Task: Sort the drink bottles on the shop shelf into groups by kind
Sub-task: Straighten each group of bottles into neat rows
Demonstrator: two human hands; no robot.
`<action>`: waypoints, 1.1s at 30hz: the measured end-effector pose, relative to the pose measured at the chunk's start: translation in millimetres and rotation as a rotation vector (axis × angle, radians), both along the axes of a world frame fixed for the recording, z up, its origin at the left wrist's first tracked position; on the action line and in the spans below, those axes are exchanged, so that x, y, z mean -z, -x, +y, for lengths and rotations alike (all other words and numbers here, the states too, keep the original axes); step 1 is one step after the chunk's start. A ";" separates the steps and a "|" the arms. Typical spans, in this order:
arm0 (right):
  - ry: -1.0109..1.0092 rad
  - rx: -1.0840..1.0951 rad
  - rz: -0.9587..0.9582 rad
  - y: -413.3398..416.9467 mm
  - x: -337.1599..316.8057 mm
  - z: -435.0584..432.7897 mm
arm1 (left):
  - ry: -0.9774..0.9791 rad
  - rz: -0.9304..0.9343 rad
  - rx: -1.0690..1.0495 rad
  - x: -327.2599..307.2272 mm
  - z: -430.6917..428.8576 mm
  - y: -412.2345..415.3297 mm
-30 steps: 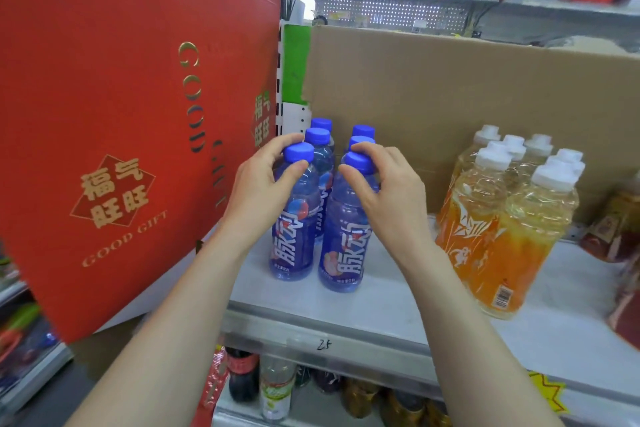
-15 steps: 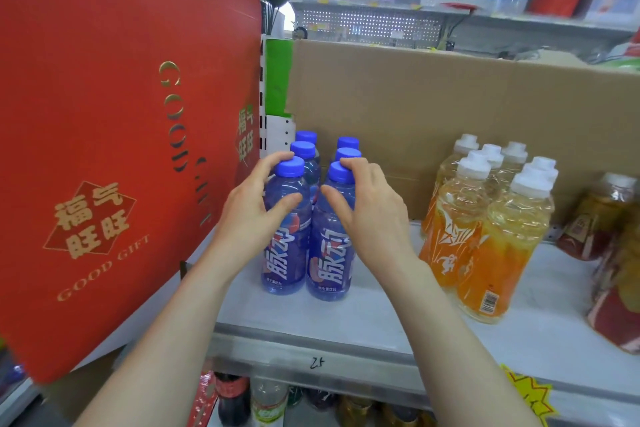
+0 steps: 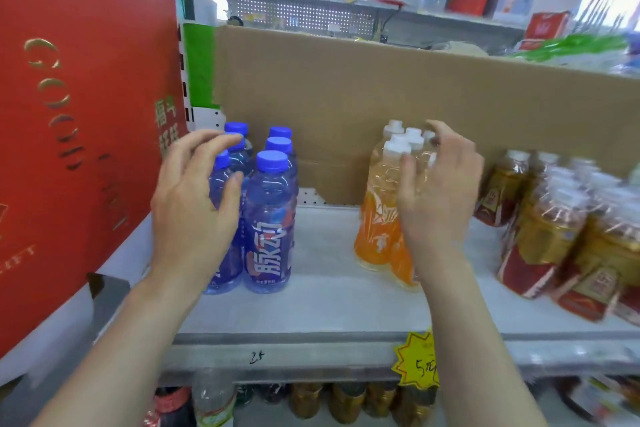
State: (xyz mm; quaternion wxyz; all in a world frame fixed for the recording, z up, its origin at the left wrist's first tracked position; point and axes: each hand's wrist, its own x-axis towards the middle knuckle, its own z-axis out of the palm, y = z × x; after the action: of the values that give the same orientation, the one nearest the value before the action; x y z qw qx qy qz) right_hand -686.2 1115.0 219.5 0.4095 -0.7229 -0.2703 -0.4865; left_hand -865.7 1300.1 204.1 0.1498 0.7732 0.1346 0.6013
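Blue bottles (image 3: 268, 218) stand upright, caps up, on the shelf (image 3: 339, 298), at nine o'clock of the orange bottles (image 3: 375, 218). My left hand (image 3: 194, 215) has let go, fingers spread. My right hand (image 3: 440, 198) has moved onto the orange bottles; whether it grips them, I cannot tell.

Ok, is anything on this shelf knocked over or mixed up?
Nothing stands out. The blue-capped purple plastic bottles stand upright together on the left, the white-capped orange plastic bottles upright in their own group. The shrink-wrapped packs are too blurred to judge.
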 end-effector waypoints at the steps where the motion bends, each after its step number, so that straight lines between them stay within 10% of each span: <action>1: -0.004 0.078 0.082 -14.2 -4.5 -16.6 | -0.012 -0.012 0.077 -4.1 -11.1 -10.3; 5: 0.287 -0.021 0.404 -49.7 -8.3 -47.0 | 0.027 0.154 0.308 -14.1 -54.7 -77.6; 10: 0.406 -0.112 0.342 -63.7 -8.4 -68.2 | 0.217 0.443 0.334 -17.8 -86.3 -167.7; 21: 0.433 0.021 0.460 -126.8 -13.8 -119.8 | 0.406 0.428 0.227 -21.5 -105.4 -148.7; 27: 0.431 -0.019 0.117 -107.6 -43.9 -81.8 | 0.425 0.380 0.156 -17.9 -109.8 -96.6; 33: 1.008 0.043 0.304 -109.0 -80.4 3.1 | 0.418 0.405 0.156 -17.8 -104.7 -95.2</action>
State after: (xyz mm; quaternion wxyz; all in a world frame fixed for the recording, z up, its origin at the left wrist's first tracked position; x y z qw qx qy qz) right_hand -577.1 1118.0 299.9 0.0357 -0.8979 -0.3935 -0.1941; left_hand -770.6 1195.4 221.9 0.3215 0.8379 0.2229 0.3807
